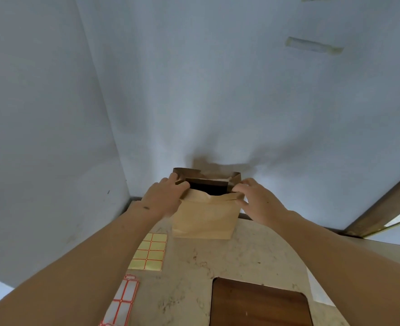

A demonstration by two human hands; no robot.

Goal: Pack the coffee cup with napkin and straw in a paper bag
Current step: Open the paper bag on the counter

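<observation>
A brown paper bag (202,220) is being stood upright on the pale marbled surface (248,257), close to the white wall (194,90) at the back. Its top is being held open, with a dark interior showing; a pale strip is visible inside near the far rim, too small to identify. The coffee cup, napkin and straw are not being seen; whether they are inside cannot be told.

The left hand (162,196) is being placed on the bag's left top edge, its grip being closed on the paper there, fingers curled over the rim. The right hand (256,198) is being placed on the right top edge, its grip pinching the folded paper at that corner. Both forearms are being stretched forward from the lower corners of the view.

A sheet of yellow stickers (150,251) is lying flat just beside the bag's near left corner. A sheet of white labels with red borders (122,300) is lying nearer, partly covered by the left forearm. A dark wooden board (259,304) is lying at the near edge. A dark wooden frame (382,203) is slanting at the right.
</observation>
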